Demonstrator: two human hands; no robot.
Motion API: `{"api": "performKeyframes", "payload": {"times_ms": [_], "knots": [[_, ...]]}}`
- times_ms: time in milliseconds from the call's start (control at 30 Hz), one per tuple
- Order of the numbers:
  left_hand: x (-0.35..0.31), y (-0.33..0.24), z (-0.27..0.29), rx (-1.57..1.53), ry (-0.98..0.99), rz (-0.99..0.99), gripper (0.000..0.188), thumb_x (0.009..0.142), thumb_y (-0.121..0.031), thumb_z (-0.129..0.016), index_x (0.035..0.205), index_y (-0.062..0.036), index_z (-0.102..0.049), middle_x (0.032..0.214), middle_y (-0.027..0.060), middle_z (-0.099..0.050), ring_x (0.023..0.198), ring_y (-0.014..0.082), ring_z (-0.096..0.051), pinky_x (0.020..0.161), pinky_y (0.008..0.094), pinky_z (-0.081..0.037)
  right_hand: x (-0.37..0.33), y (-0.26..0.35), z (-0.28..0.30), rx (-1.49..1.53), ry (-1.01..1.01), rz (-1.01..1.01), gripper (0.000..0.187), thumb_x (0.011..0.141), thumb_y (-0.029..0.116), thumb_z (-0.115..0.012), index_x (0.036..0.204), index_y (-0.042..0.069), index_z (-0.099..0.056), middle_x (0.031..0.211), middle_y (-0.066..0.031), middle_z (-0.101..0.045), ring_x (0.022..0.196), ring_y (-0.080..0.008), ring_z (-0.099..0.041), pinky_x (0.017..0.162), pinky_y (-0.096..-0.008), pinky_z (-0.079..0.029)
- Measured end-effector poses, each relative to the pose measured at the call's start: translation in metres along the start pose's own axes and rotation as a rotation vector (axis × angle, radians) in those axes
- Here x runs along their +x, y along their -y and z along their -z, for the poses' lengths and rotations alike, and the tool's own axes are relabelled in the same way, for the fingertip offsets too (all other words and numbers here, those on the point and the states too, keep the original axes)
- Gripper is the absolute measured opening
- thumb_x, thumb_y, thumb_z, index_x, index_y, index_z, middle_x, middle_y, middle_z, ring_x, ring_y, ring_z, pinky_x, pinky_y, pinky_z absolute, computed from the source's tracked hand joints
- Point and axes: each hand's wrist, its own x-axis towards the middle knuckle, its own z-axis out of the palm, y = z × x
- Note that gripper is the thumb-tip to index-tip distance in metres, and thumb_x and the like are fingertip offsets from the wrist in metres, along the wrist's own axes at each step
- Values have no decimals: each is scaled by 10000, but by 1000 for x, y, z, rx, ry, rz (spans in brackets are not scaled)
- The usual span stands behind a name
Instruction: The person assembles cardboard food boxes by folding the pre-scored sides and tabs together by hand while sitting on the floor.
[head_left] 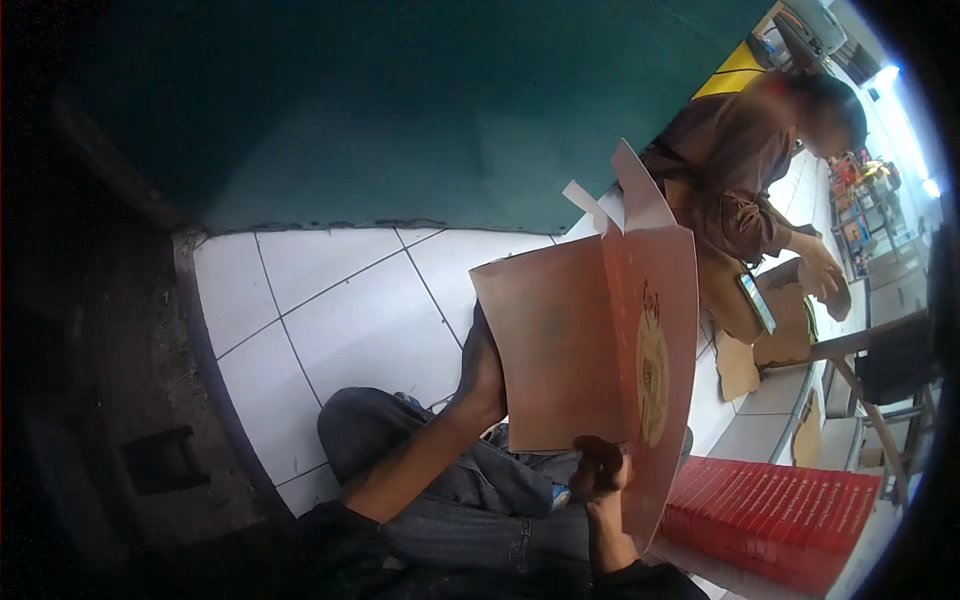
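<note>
One folded brown carton blank [585,340], held upright above the lap for folding along its crease; left hand [483,372] gripped the blank's left edge, right hand [600,468] pinched its bottom edge; red stack of flat cartons [775,515] lay right of the blank, another person's hands [822,272] beyond

box blank [585,340]: matt brown cardboard | floor [340,300]: glossy white tile | trousers [480,500]: grey denim cloth
</note>
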Motion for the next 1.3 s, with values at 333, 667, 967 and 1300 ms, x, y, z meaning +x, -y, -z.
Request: {"api": "performKeyframes", "payload": {"times_ms": [333, 667, 967, 1300], "knots": [[5, 9, 7, 42, 50, -41, 455, 966, -441, -319, 1201, -69, -434, 1090, 59, -534, 980, 143, -556, 785, 303, -500, 11, 10, 0, -66, -41, 90, 347, 824, 8, -532, 1150, -32, -421, 1158, -211, -470, 1066, -288, -487, 874, -373, -423], [-10, -11, -17, 235, 343, -415, 996, 668, -363, -802, 1395, -60, -192, 1246, 186, -434, 1129, 226, -484, 908, 353, -456, 107, 40, 21, 447, -419, -369, 141, 783, -6, -420, 660, 56, -447, 759, -23, -470, 744, -123, -420, 713, -241, -333], [-16, -4, -15, 415, 305, -653, 752, 701, -141, -756, 1296, -10, -316, 1176, 140, -464, 1074, 222, -529, 872, 332, -485, 109, 55, -1, 901, -338, -427, 635, 744, -74, -458, 1360, 16, -330, 1317, -137, -438, 1244, -262, -399, 980, -361, -375], [-9, 9, -7, 951, 754, -1069, 770, 539, -173, -859, 1210, -160, -481, 1334, 215, -410, 1233, 377, -420, 983, 452, -410, 152, 118, 59, 1188, -147, -413, 788, 872, 655, -263, 1264, -18, -379, 1158, -204, -531, 1013, -326, -574, 851, -414, -471]]}}
